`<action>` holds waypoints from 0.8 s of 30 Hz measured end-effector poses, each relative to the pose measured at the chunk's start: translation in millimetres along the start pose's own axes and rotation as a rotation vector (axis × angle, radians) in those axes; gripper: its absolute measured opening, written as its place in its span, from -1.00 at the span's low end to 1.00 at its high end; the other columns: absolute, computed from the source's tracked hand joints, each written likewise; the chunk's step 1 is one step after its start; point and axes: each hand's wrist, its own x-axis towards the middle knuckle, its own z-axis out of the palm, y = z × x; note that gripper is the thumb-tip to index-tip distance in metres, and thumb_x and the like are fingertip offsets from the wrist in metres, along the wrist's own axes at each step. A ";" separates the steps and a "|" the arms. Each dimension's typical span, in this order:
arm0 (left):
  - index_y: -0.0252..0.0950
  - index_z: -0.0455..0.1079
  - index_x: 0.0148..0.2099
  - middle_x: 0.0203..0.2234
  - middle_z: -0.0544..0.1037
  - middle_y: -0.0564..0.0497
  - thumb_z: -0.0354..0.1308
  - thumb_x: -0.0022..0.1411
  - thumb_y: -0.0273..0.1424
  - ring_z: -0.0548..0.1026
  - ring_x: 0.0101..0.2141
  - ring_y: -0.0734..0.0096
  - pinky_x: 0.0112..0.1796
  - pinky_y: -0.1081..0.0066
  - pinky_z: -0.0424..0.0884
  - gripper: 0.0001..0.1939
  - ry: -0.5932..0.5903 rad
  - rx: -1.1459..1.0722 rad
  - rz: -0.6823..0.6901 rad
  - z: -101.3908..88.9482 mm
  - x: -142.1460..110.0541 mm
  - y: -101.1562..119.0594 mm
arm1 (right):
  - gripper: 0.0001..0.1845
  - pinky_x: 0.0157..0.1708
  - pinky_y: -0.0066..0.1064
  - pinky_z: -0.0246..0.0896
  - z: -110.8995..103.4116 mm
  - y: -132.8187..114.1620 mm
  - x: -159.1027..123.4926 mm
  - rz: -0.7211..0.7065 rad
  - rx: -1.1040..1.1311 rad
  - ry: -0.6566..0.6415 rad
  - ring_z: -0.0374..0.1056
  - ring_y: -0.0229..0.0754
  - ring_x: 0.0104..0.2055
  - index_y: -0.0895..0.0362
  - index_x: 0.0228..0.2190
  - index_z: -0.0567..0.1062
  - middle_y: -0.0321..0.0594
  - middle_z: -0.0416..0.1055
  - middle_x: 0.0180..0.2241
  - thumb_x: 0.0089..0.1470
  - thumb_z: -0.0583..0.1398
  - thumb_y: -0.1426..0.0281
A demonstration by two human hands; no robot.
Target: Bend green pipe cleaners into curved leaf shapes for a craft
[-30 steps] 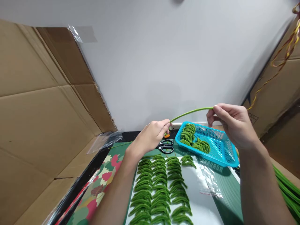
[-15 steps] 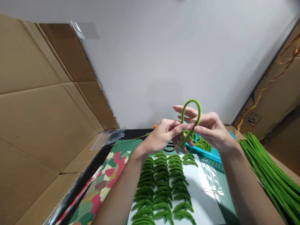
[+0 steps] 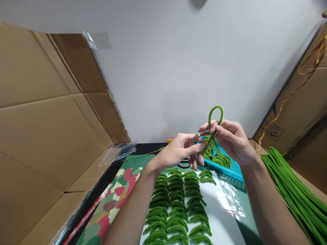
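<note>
A green fuzzy pipe cleaner [image 3: 216, 107] is bent into a loop whose two ends cross below it. My right hand [image 3: 231, 139] pinches it at the crossing, between thumb and fingers. Lower down to the left, my left hand [image 3: 185, 149] holds one end between thumb and forefinger, its other fingers loosely spread. Beneath the hands, several columns of curved green pipe cleaner pieces [image 3: 176, 207] lie on a white board [image 3: 219, 224]. Behind the right hand, a blue basket [image 3: 236, 173] holds more bent green pieces [image 3: 221, 160].
Long straight green pipe cleaners [image 3: 293, 190] lie in a bundle at the right. Scissors [image 3: 184, 164] are partly hidden behind my left hand. A clear plastic bag [image 3: 231, 200] lies by the board. Cardboard walls [image 3: 38, 136] stand on both sides, and a twisted yellow-red wire [image 3: 283, 102] hangs at the right.
The loop has become smaller and shifted to the right. My right hand now pinches at the crossing, while my left hand has slid down towards one end.
</note>
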 end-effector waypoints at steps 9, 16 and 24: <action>-0.38 0.44 0.12 -0.28 0.69 -0.20 0.12 0.47 -0.06 0.63 -0.50 0.38 -0.51 0.47 0.44 -0.52 0.006 -0.001 -0.020 4.4 5.4 -1.0 | -0.79 0.06 -0.08 0.42 1.1 -2.4 0.1 -0.004 0.048 0.051 0.49 -0.07 -0.02 0.02 -0.31 0.58 -0.19 0.57 -0.14 0.35 0.21 0.24; -0.34 0.44 0.19 -0.03 0.65 -0.32 0.10 0.48 -0.07 0.72 -0.32 0.25 -0.39 0.43 0.54 -0.52 -0.054 -0.095 0.031 12.7 11.6 -6.5 | -0.76 0.20 -0.05 0.32 3.4 0.7 2.5 0.012 -0.020 0.046 0.46 -0.04 0.10 0.00 -0.33 0.56 -0.17 0.57 0.05 0.35 0.21 0.18; -0.27 0.28 0.28 -0.24 0.69 -0.19 0.01 0.54 -0.13 0.69 -0.47 0.27 -0.56 0.49 0.47 -0.57 -0.127 -0.228 0.072 10.8 10.5 -7.8 | -0.76 0.08 -0.09 0.41 6.7 3.0 4.4 0.008 0.067 -0.008 0.50 -0.09 -0.05 0.01 -0.31 0.57 -0.19 0.58 -0.06 0.37 0.19 0.20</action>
